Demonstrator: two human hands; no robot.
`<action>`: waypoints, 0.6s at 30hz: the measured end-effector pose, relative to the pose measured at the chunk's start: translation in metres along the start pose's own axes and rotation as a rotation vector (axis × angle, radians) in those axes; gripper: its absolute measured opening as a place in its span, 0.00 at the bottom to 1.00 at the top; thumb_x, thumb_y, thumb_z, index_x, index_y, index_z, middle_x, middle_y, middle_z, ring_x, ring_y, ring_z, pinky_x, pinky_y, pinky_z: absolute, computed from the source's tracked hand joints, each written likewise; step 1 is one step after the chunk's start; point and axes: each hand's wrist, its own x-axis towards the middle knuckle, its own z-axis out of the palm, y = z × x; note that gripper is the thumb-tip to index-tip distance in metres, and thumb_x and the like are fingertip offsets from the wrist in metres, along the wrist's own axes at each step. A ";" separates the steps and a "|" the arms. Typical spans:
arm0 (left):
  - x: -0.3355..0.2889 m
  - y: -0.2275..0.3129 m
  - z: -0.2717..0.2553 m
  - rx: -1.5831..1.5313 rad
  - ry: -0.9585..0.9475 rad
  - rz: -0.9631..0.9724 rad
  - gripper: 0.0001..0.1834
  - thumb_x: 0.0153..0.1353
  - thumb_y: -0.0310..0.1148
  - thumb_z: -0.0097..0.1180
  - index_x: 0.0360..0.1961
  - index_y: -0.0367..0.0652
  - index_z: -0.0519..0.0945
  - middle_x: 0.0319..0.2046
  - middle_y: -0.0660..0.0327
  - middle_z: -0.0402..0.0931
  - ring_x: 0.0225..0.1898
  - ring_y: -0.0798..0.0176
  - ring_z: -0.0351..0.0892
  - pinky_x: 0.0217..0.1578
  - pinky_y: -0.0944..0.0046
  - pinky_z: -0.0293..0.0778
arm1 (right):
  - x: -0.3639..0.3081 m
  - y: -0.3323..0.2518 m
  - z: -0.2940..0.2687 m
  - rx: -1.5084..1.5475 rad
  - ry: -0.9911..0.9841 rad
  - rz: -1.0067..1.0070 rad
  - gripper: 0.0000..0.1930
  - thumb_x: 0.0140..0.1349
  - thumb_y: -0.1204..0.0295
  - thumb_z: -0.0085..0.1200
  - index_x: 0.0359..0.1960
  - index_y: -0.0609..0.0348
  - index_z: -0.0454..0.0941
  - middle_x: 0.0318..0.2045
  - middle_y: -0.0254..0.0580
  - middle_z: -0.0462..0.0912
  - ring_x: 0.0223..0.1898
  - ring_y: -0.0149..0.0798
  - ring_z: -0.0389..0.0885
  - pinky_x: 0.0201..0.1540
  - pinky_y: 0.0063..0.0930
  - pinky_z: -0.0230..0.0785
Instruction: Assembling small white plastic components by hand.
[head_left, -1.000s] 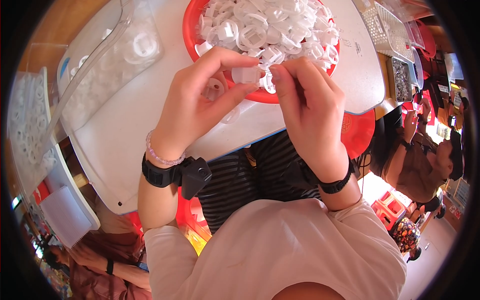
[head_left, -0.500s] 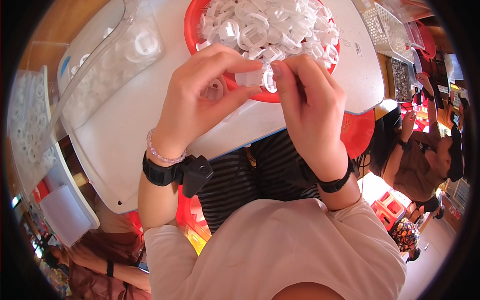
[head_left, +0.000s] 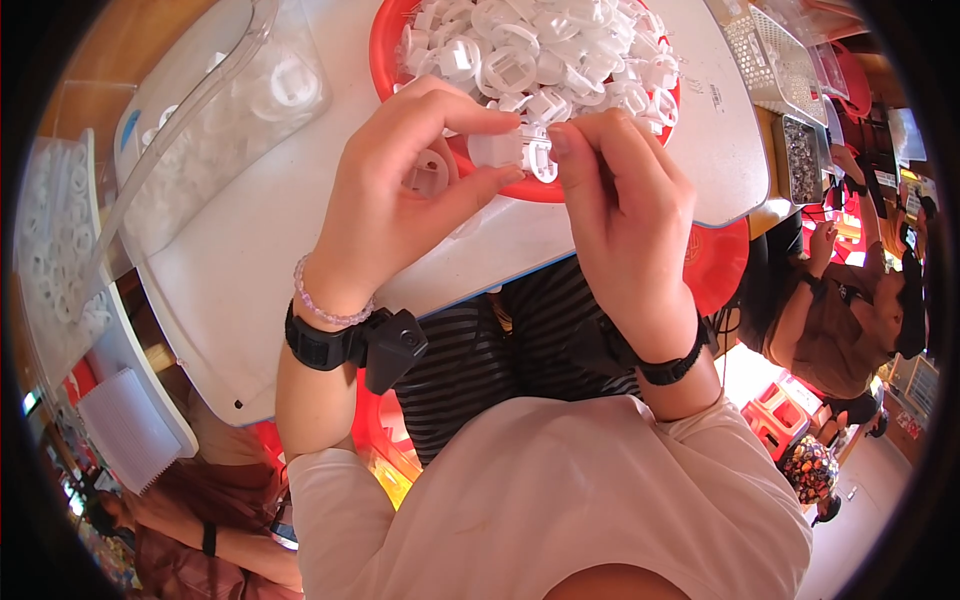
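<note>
My left hand [head_left: 385,185] is closed on a small white plastic part [head_left: 497,150], gripped by its edges between thumb and forefinger. The part has a smooth rounded body and a ring-shaped end facing right. Against that end press the pinched thumb and fingertips of my right hand [head_left: 635,215]; anything tiny between them is hidden. Both hands are over the near rim of a red basin [head_left: 385,50] heaped with similar white plastic parts [head_left: 540,65]. Another white round part [head_left: 428,175] shows behind my left hand, between thumb and palm.
The basin stands on a white tabletop [head_left: 230,290] with a blue edge. At left lies a clear plastic bag [head_left: 215,140] of white parts. A perforated basket [head_left: 785,65] and a metal tray [head_left: 803,160] stand at right. Other people [head_left: 840,320] sit nearby on both sides.
The fingers of my left hand have spread slightly, showing more of the part. My right fingertips have shifted a little right. Otherwise the hands stay in place.
</note>
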 end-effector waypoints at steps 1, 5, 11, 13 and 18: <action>0.000 0.001 0.000 0.000 -0.005 -0.007 0.16 0.44 0.17 0.62 0.38 0.37 0.77 0.36 0.62 0.74 0.25 0.73 0.70 0.27 0.76 0.67 | 0.000 0.000 0.000 0.004 -0.001 0.001 0.04 0.55 0.78 0.55 0.27 0.63 0.72 0.20 0.44 0.73 0.20 0.48 0.70 0.24 0.35 0.62; 0.000 0.001 0.000 -0.001 -0.013 -0.002 0.17 0.44 0.17 0.63 0.38 0.37 0.77 0.36 0.62 0.74 0.25 0.73 0.70 0.27 0.76 0.67 | 0.000 -0.001 0.001 0.007 -0.011 0.003 0.04 0.55 0.78 0.55 0.27 0.63 0.72 0.20 0.44 0.73 0.21 0.48 0.70 0.24 0.35 0.62; 0.000 0.000 0.001 -0.006 -0.006 0.002 0.17 0.44 0.17 0.63 0.38 0.36 0.77 0.35 0.62 0.73 0.25 0.73 0.70 0.27 0.76 0.66 | -0.001 0.000 0.001 0.004 0.002 0.025 0.04 0.55 0.78 0.55 0.27 0.63 0.72 0.21 0.44 0.73 0.22 0.49 0.70 0.24 0.36 0.62; 0.000 0.000 0.001 0.002 -0.009 0.012 0.16 0.44 0.17 0.63 0.38 0.36 0.77 0.35 0.62 0.72 0.25 0.73 0.70 0.27 0.76 0.66 | -0.001 0.001 0.001 -0.008 0.000 0.025 0.04 0.55 0.78 0.55 0.27 0.62 0.72 0.21 0.44 0.73 0.21 0.49 0.70 0.25 0.36 0.62; 0.000 0.003 0.003 -0.014 0.022 -0.019 0.16 0.42 0.18 0.63 0.36 0.38 0.78 0.31 0.62 0.72 0.26 0.69 0.70 0.27 0.73 0.66 | -0.001 0.001 0.001 -0.040 0.002 0.017 0.04 0.55 0.77 0.55 0.27 0.61 0.72 0.20 0.43 0.73 0.21 0.48 0.69 0.26 0.36 0.62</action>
